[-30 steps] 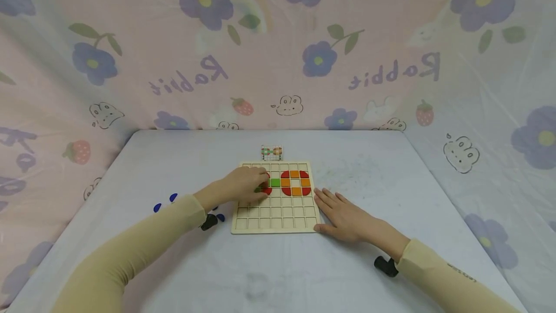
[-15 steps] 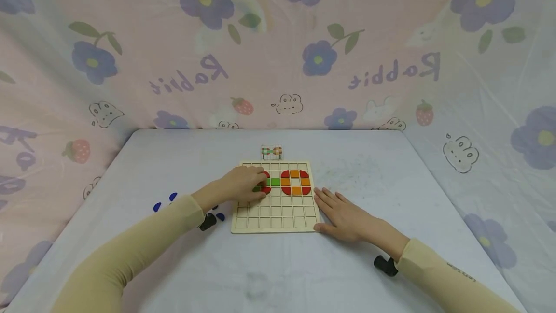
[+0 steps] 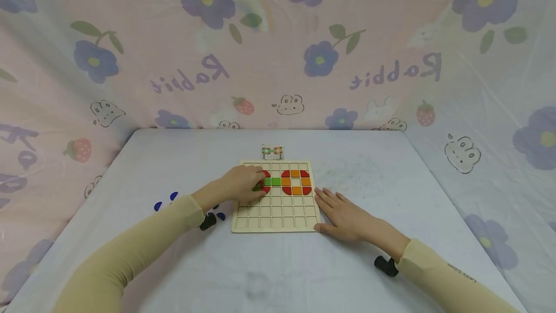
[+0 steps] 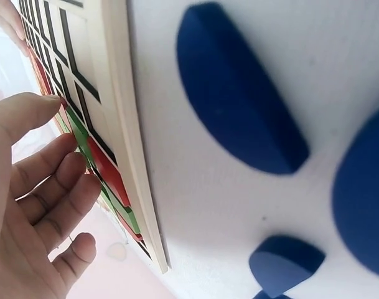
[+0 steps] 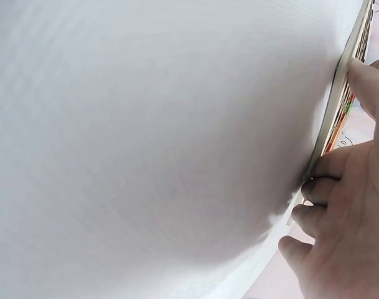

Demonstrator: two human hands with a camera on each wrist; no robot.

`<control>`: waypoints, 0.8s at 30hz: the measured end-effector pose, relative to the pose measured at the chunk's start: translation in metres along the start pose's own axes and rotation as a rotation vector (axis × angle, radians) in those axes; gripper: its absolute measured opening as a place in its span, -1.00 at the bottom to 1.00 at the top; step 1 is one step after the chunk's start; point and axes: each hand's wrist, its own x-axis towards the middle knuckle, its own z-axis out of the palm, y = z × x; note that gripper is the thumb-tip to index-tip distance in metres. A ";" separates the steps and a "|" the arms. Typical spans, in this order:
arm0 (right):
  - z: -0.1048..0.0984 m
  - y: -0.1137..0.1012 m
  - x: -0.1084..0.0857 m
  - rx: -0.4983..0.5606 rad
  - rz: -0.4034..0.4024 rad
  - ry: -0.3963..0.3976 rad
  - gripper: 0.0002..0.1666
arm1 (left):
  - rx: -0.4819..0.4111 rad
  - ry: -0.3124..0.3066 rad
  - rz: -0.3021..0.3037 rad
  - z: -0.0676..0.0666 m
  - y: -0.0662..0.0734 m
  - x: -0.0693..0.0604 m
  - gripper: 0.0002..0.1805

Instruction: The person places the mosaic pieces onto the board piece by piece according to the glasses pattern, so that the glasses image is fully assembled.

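A pale wooden grid board [image 3: 278, 212] lies on the table, its upper rows partly filled with coloured tiles. Red and orange tiles [image 3: 297, 190] form a ring at the right, linked by a green tile [image 3: 276, 181] to a red and green group. My left hand [image 3: 243, 182] reaches over that left group and hides part of it. In the left wrist view its thumb and forefinger stand apart at the red tile [image 4: 108, 171] and green tiles, with nothing visibly lifted. My right hand [image 3: 347, 219] lies with straight fingers against the board's right edge.
Several blue rounded pieces [image 3: 158, 206] lie on the white table left of the board, some partly behind the left arm. A small pattern card [image 3: 271, 151] stands or lies just beyond the board's far edge. Black wrist devices [image 3: 385, 266] hang under both wrists.
The left hand has shifted very slightly leftward over the red and green group, so a little more of those tiles shows. The right hand stays at the board's edge.
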 end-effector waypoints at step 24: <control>-0.004 -0.002 -0.001 0.020 -0.009 0.007 0.00 | -0.212 0.067 -0.141 -0.013 -0.055 -0.074 -0.77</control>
